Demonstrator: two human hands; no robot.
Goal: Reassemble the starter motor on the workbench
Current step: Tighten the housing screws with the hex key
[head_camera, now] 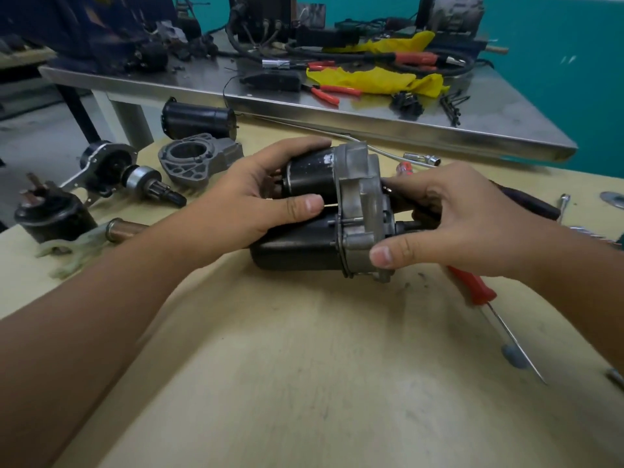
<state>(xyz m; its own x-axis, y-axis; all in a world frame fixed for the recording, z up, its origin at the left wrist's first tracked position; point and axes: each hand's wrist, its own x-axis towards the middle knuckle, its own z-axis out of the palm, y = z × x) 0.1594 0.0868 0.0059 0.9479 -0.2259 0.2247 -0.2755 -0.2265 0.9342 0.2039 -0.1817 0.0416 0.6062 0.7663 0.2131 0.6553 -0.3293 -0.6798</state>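
- Head view: starter motor (324, 217) lies on its side on the pale wooden workbench (304, 366); two smooth black cylinders joined by one cast grey aluminium housing.
- Left hand (256, 197) grips the upper black cylinder, thumb in front, fingers over the top.
- Right hand (449, 221) grips the housing end, thumb on the flange.
- One red-handled screwdriver (489, 305) lies just beneath the right wrist.
- Left side: one grey cast nose housing (199, 163), one drive pinion assembly (131, 173).
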